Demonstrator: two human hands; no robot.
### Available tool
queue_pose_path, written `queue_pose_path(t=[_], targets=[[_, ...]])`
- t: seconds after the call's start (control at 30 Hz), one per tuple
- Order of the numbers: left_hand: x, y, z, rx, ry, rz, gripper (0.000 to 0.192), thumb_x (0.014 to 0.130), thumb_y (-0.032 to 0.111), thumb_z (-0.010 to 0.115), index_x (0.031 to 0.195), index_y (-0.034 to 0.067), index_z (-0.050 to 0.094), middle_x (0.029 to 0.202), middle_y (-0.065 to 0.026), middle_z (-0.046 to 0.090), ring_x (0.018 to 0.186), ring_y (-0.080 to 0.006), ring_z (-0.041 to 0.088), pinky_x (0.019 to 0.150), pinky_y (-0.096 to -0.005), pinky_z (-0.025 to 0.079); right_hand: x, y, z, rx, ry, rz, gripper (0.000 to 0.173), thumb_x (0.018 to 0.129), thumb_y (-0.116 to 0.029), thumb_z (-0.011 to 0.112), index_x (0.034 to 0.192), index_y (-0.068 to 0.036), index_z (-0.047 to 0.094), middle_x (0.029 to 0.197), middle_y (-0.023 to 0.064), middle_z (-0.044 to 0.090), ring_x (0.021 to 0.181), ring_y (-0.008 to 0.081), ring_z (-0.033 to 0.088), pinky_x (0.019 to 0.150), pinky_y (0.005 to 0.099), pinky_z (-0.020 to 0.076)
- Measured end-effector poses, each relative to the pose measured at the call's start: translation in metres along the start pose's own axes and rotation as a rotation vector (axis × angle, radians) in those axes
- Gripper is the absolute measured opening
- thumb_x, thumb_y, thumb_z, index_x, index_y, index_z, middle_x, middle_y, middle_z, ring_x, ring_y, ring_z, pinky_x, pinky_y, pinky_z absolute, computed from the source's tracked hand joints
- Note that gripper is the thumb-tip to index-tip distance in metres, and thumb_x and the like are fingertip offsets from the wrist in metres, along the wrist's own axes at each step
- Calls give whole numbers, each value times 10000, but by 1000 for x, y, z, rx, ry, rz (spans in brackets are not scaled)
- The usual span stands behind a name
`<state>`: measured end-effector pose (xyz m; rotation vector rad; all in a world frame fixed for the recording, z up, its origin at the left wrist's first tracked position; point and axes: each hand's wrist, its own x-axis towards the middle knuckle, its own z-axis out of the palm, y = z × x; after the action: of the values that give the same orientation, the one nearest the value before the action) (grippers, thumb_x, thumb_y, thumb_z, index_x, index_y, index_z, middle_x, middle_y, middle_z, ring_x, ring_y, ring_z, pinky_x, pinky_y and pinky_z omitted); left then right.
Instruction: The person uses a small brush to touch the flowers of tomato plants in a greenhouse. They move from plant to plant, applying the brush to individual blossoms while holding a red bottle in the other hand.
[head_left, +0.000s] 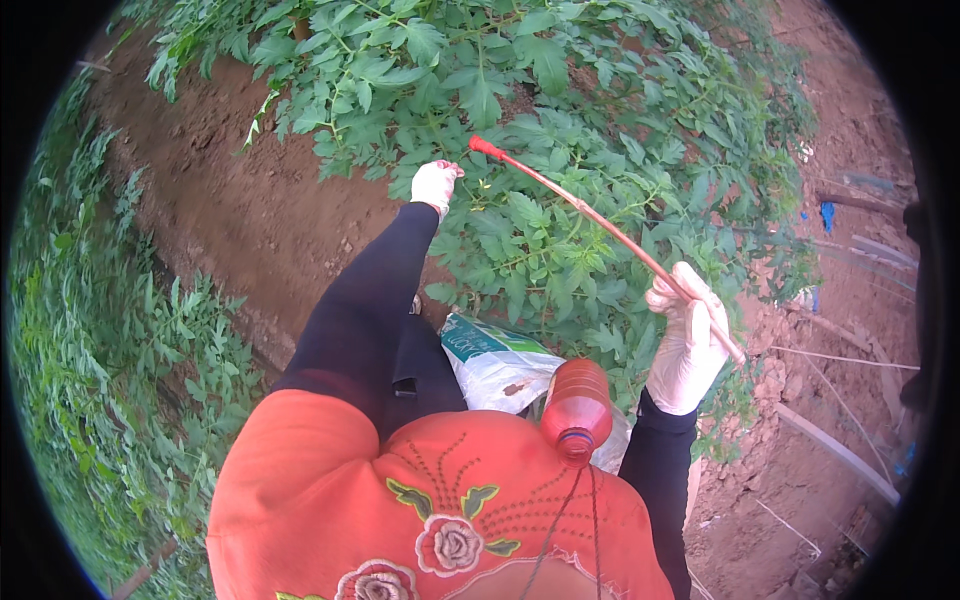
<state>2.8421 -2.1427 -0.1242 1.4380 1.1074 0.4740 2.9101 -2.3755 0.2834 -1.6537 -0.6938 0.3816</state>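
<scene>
My right hand (686, 330), in a pale thin glove, grips a long thin stick (600, 219) near its lower end. Red material (487, 146) wraps the stick's far tip, which hangs over leafy tomato plants (540, 217). My left hand (437, 184), also gloved, reaches to the plants left of that tip with its fingertips pinched together; whether they hold a stem or leaf is too small to tell. Small yellow flowers (481, 187) show just right of it. A red-stained plastic bottle (577, 405) hangs by a cord at my chest.
A white and green printed sack (499, 360) lies below the plants. Bare soil (240, 180) runs between this row and more plants (112, 360) at the left. Wooden strips (836, 452), thin sticks and blue scraps (827, 216) lie on the ground at the right.
</scene>
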Motion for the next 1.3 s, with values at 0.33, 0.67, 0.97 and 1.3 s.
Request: queue_pose_path(t=[0.33,0.67,0.97,1.3], targets=[[-16,2,6,359,-800,-282,293,873,266,548,1110,122,642,1136,-93,603,980,-242,568,772,-366,468,5,22,-31,207,56,49,381,881,-260,590,1056,78,575,971,185,595,783,258,604,680,375,493],[-44,7,5,-3,-526,-349,244,848,237,576,1033,102,659,979,-20,646,851,-170,560,704,-337,449,1,35,-55,297,15,87,372,870,-265,605,1033,69,586,975,190,605,785,267,618,672,381,514],[3,-124,-2,536,-127,231,213,863,180,471,844,52,641,672,-100,577,621,-213,547,596,-357,440,-7,33,-68,459,-141,130,295,912,-140,489,1082,88,570,995,185,632,828,221,632,771,325,508],[59,-182,-3,-506,-36,-264,167,866,216,509,884,66,582,774,-37,588,685,-195,538,619,-349,449,-15,19,-79,536,-173,161,276,933,-97,456,1116,79,564,979,149,632,864,193,611,793,311,494]])
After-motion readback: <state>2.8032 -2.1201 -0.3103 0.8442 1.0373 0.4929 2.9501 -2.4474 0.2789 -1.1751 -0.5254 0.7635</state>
